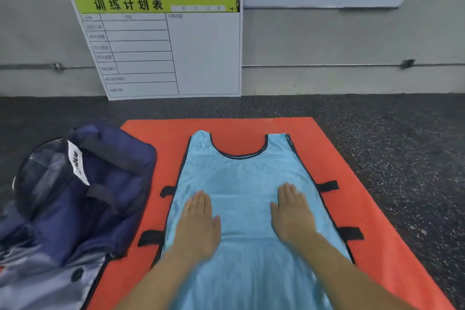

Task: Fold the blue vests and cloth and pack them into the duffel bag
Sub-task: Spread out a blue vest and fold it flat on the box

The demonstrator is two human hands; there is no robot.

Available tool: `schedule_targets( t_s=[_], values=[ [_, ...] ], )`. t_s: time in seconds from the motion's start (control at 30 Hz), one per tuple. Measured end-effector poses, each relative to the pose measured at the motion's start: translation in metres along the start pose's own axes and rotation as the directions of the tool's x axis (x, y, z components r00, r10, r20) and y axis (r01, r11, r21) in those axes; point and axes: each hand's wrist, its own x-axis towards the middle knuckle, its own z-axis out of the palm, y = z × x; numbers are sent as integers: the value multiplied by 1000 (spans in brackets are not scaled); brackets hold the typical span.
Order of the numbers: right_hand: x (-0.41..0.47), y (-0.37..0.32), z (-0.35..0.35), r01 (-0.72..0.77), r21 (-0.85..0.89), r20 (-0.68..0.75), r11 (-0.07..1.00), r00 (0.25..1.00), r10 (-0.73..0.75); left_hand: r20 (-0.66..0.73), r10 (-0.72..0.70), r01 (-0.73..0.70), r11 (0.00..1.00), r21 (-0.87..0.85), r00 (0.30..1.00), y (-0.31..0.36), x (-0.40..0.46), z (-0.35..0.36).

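Light-blue mesh vest with dark trim (247, 184) spread flat on orange-red mat (352, 196), floor level, apparently for smoothing before folding. Long axis away from wearer, neckline at far end. Left hand (198, 224) and right hand (293, 214) flat on cloth, grip open, nothing held. Navy fabric duffel bag (83, 196) just left, overlapping mat edge.

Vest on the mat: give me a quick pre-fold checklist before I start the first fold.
1. Blue vest spread flat, neckline away from the person: ok.
2. Left hand and right hand flat on the vest: ok.
3. Vest lies wholly on the orange mat: cannot tell, the near hem is out of view.
4. Black side straps tucked in: not ok, they stick out.
5. Duffel bag beside the mat: ok.
6. Bag open: cannot tell.
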Motion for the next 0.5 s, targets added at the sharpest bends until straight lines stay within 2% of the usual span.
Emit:
schedule_targets(
  t_s=[0.07, 0.13, 0.2, 0.27, 0.33, 0.4, 0.43, 0.5],
  values=[
    [-30, -39, 18, 194, 20, -18, 981, 981, -194, -30, 138, -139, 990, -30, 990, 41, -23, 7],
    [-61, -49, 23, 268, 72, -1, 961, 963, -269, -57, 181, -182, 983, -20, 982, 52, -46, 6],
    [-74, -24, 14, 231, 126, -54, 965, 973, -226, -81, 139, -140, 990, -11, 987, 31, -60, 7],
    [-82, 18, 5, 106, 83, -2, 991, 994, -106, -51, 66, -66, 998, 0, 997, 0, -74, 5],
    [-85, 50, 2, -22, 51, -39, 998, 999, 24, -39, 1, -1, 1000, 10, 999, -20, -84, 4],
    [-92, 46, 1, -60, 50, -74, 997, 995, 64, -69, -35, 36, 999, 10, 997, -13, -91, 4],
    [-97, 30, 6, -15, 63, -74, 998, 997, 20, -74, -16, 15, 1000, -6, 997, 1, -94, 6],
    [-111, -13, 23, 166, 68, -65, 984, 985, -162, -56, 115, -117, 993, -33, 992, 37, -102, 12]
  ],
)
